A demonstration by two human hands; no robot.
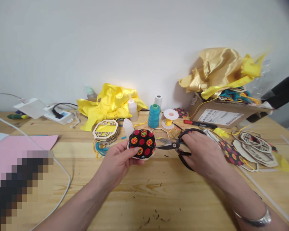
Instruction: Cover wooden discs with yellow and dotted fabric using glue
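Note:
My left hand (118, 160) holds up a round padded piece (142, 143) covered in black cloth with red and yellow flower dots, thumb on its lower face. My right hand (202, 154) grips black scissors (175, 146) by their loops. The blades point left and their tips touch the right edge of the round piece. Both are held just above the wooden table (144, 195).
Teal thread spool (153, 115), white spool (158, 101), small glue bottles (133, 109), yellow satin cloth (110, 102), laser-cut wooden frames (106, 130), and more frames (255, 147) at right. A cardboard box (221, 115) holds gold fabric. Pink paper (14, 150) and cables lie left. Thread snippets litter the table front.

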